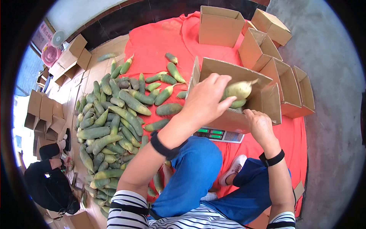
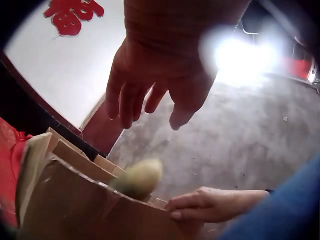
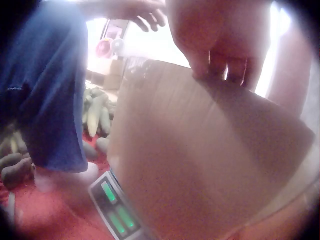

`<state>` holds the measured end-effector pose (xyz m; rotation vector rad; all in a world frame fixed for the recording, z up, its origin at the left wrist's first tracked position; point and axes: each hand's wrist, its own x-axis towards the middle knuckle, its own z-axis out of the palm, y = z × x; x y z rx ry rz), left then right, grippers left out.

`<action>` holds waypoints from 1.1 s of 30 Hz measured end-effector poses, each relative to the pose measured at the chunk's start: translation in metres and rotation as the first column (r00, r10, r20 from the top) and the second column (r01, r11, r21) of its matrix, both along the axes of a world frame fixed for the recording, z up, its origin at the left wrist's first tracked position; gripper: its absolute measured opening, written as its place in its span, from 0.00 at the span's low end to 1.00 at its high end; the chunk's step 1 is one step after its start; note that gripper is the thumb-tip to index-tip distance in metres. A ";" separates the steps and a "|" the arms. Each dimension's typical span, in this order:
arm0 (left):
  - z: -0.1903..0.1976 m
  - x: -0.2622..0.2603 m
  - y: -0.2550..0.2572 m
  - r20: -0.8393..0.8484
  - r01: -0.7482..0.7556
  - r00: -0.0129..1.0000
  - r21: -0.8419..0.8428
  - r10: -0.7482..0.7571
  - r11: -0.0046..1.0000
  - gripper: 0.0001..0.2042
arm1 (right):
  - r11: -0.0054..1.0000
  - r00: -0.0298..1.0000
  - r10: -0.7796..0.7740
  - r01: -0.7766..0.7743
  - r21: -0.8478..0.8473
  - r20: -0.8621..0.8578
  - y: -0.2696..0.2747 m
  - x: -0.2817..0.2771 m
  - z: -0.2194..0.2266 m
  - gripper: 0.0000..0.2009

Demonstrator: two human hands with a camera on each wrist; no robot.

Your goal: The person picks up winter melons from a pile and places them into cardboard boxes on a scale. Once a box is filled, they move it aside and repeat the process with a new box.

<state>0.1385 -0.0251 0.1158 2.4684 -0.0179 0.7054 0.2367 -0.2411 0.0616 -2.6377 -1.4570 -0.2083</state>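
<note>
Left hand (image 1: 209,95): held over the 9 o'clock part of the open box (image 1: 228,121), fingers (image 2: 114,102) spread apart and slightly bent, with nothing seen gripped; a gap to the pale radish is shown in the left wrist view
Right hand (image 1: 261,124): placed on the box rim at about 5 o'clock, the cardboard edge pinched between thumb and fingers (image 3: 252,72)
Pale radish (image 1: 239,90): seen at the box opening, just beside the left hand, its rooted tip pointed toward 2 o'clock; blurred in the left wrist view, and whether it is supported from below cannot be told
Green radish (image 1: 238,103): seen inside the box, below the pale one and partly hidden
Scale (image 1: 216,134): partly covered by the box, its green-lit display left showing toward 6 o'clock
Radish pile (image 1: 131,103): heaped at 9 o'clock, partly on flattened cardboard (image 1: 114,46) and partly on the red sheet (image 1: 162,40), with loose radishes scattered toward 11 o'clock
Other boxes: one (image 1: 219,30) stood open at 1 o'clock, more (image 1: 284,82) grouped at 2 o'clock, others (image 1: 45,110) stacked at 9 o'clock
Pink fan (image 1: 50,55): placed at 10 o'clock
Person in black (image 1: 49,187): seen at 8 o'clock, near the pile
</note>
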 end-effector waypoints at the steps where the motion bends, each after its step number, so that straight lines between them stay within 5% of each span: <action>1: -0.009 -0.009 0.002 -0.012 0.004 1.000 -0.002 -0.004 1.000 0.22 | 1.000 1.000 -0.004 0.004 -0.002 -0.012 0.000 0.001 -0.001 0.06; 3: -0.029 -0.041 0.019 0.017 -0.111 0.993 -0.111 0.113 0.988 0.19 | 0.998 1.000 -0.016 0.017 -0.057 0.012 -0.001 0.003 -0.004 0.05; 7: -0.114 -0.132 0.059 -0.292 -0.341 0.932 -0.493 0.217 0.801 0.11 | 0.999 0.998 -0.031 0.033 -0.041 0.049 -0.004 0.009 -0.012 0.03; 15: -0.303 -0.318 0.061 -0.798 -0.635 0.596 -0.402 0.087 0.659 0.13 | 0.997 0.991 -0.066 0.061 -0.048 -0.112 0.003 -0.008 0.008 0.07; 17: -0.322 -0.327 0.050 -0.849 -0.675 0.528 -0.409 0.016 0.614 0.15 | 0.994 0.990 -0.105 0.102 -0.035 -0.096 0.005 -0.009 0.008 0.08; 19: -0.335 -0.321 0.033 -0.937 -0.568 0.344 -0.252 -0.052 0.784 0.22 | 0.994 0.991 -0.098 0.094 -0.054 -0.088 0.005 -0.008 0.007 0.08; 23: -0.348 -0.305 0.011 -0.956 -0.602 0.293 -0.184 0.000 0.777 0.33 | 0.993 0.992 -0.100 0.095 -0.068 -0.071 0.006 -0.006 0.007 0.09; 25: -0.343 -0.293 0.010 -0.973 -0.706 0.230 -0.173 -0.009 0.687 0.39 | 0.994 0.993 -0.095 0.090 -0.068 -0.068 0.009 -0.007 0.008 0.09; 29: -0.385 -0.301 0.007 -0.959 -0.708 0.279 -0.239 -0.049 0.665 0.39 | 0.994 0.996 -0.082 0.079 -0.076 -0.045 0.006 -0.003 0.006 0.09; 33: -0.368 -0.304 0.005 -0.941 -0.675 0.336 -0.266 -0.035 0.688 0.36 | 0.996 0.997 -0.072 0.070 -0.060 -0.041 0.006 -0.003 0.006 0.09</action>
